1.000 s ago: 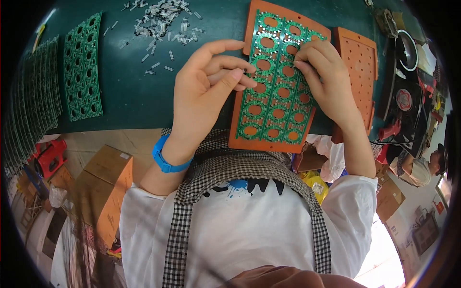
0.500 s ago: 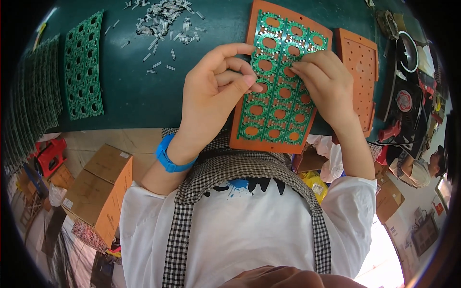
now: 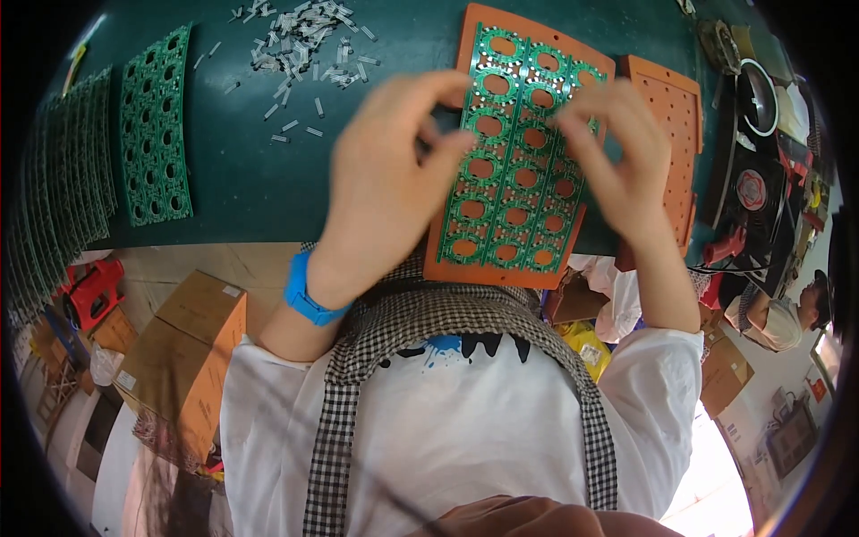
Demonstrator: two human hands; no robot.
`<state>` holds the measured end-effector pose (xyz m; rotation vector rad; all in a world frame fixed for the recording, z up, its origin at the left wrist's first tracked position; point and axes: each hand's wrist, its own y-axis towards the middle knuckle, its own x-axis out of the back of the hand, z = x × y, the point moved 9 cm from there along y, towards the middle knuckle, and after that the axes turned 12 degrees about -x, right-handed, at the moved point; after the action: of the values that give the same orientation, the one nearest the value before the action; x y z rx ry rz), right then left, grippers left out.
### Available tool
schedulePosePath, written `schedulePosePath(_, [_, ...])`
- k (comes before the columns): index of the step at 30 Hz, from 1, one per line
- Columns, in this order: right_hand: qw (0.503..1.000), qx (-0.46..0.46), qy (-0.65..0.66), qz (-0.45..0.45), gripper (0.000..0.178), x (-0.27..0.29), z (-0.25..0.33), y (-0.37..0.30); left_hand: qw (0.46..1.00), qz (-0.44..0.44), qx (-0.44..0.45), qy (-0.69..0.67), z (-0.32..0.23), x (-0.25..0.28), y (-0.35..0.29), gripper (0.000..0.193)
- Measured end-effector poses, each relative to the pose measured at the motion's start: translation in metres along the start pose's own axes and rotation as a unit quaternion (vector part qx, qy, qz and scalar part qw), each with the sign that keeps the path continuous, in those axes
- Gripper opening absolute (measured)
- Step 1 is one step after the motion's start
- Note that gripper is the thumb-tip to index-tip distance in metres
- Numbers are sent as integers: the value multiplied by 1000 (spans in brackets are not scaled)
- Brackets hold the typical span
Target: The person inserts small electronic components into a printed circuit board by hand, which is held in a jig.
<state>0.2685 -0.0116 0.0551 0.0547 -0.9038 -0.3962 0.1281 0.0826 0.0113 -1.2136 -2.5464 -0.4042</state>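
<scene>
A green circuit board panel (image 3: 520, 155), full of round cut-outs, lies on a reddish-brown tray (image 3: 446, 268). My left hand (image 3: 385, 161), smeared by motion, reaches over the panel's left edge; its thumb and forefinger are apart, with nothing visible between them. Above the panel's right column is my right hand (image 3: 631, 157), its thumb and forefinger tips drawn together in a pinch. Whatever those tips hold, if anything, is too small and blurred to make out. Small clear tube-like parts with thin leads (image 3: 304, 40) are heaped on the dark green table, left of the tray.
A second green panel (image 3: 155, 125) lies at the left, beside a row of stacked panels (image 3: 63, 170). Another reddish-brown tray with small holes (image 3: 664, 134) sits to the right. Farther right are a round black device (image 3: 753, 189) and clutter. Cardboard boxes (image 3: 174, 340) stand below the table's edge.
Both hands have lifted and spread slightly. My left thumb and forefinger have parted, and my right hand has shifted right. The tray and panel have moved slightly left.
</scene>
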Motion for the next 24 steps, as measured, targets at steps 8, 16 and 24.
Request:
schedulePosePath(8, [996, -40, -53, 66, 7, -17, -33, 22, 928, -87, -108, 346, 18, 43, 7, 17])
schedulePosePath(16, [994, -11, -98, 41, 9, -18, -27, 23, 921, -104, -115, 356, 18, 43, 8, 13])
schedulePosePath(24, [990, 49, -129, -26, 14, -9, -11, 10, 983, -181, -21, 28, 30, 53, 3, 19])
